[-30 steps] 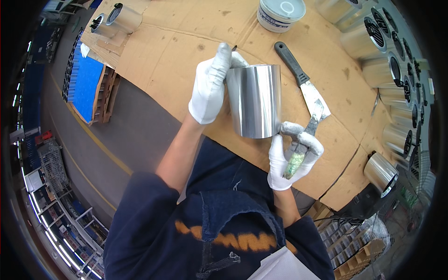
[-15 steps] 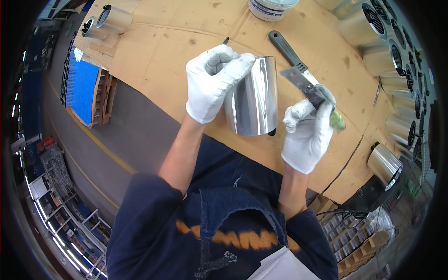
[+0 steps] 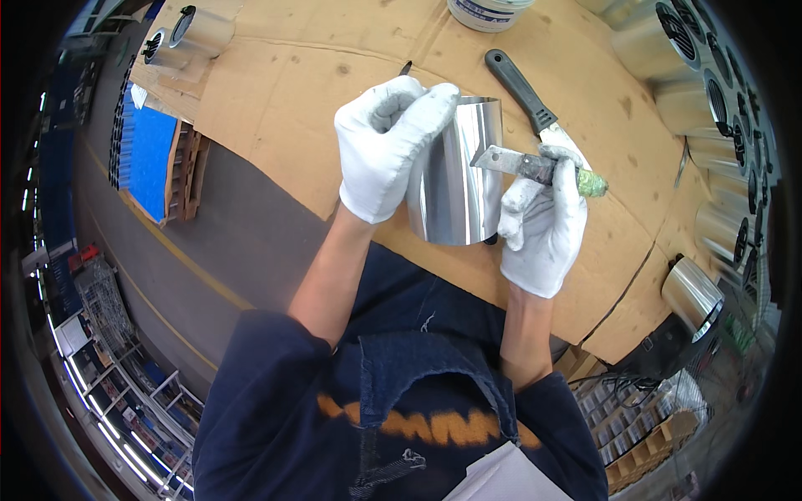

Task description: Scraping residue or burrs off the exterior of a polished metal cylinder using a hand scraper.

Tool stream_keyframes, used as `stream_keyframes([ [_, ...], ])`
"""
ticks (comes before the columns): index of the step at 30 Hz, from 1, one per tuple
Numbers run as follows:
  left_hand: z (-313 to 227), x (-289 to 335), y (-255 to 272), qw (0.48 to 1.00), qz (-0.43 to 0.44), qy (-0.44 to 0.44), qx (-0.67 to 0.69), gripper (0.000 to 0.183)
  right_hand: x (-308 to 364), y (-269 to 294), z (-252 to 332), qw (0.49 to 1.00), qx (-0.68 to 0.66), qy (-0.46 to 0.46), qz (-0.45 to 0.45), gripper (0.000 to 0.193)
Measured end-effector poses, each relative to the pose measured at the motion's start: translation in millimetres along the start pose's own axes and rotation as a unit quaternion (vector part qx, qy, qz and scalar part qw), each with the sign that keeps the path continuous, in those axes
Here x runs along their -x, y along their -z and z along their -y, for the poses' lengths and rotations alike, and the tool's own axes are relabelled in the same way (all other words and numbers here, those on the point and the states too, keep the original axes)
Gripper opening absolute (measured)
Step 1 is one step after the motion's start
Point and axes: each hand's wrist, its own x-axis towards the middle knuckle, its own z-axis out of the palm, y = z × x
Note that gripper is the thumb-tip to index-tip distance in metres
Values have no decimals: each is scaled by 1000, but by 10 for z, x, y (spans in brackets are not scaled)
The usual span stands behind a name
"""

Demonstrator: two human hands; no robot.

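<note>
My left hand (image 3: 380,154), in a white glove, is closed, with thumb and fingers pinched at the upper left edge of a shiny metal cylinder (image 3: 455,196). The cylinder is on the cardboard-covered table, close to its front edge. A short knife (image 3: 511,161), with a flat metal blade and green wrapping at its handle end, is in my gloved right hand (image 3: 545,238). Its blade points left, and its tip overlaps the cylinder's right side in view; whether they touch I cannot tell. Behind this hand lies a putty knife (image 3: 520,88) with a dark handle, its blade partly covered by the fingers.
Brown cardboard (image 3: 292,100) covers the table. A white tub (image 3: 491,15) stands at the far edge. Several metal cylinders with black grilles (image 3: 681,100) line the right side, and one cylinder (image 3: 692,292) lies at the near right. Two more cylinders (image 3: 205,33) are at the far left.
My right hand has turned the knife so its blade points left and has brought it nearer the cylinder. The left hand keeps its pinch, almost unmoved.
</note>
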Motion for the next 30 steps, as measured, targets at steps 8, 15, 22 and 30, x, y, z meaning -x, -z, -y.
stream_keyframes([
  [8,-36,26,-16,1000,-4,-3,15,18,16,-10,-11,1000,23,12,-1,27],
  [15,-24,21,-1,1000,2,-3,11,16,5,36,-43,999,28,29,4,27],
  [22,-36,19,-20,1000,-2,-5,11,17,3,50,-61,999,16,29,-4,26],
  [30,-25,21,-11,1000,3,-3,8,20,10,72,-50,999,18,40,26,26],
])
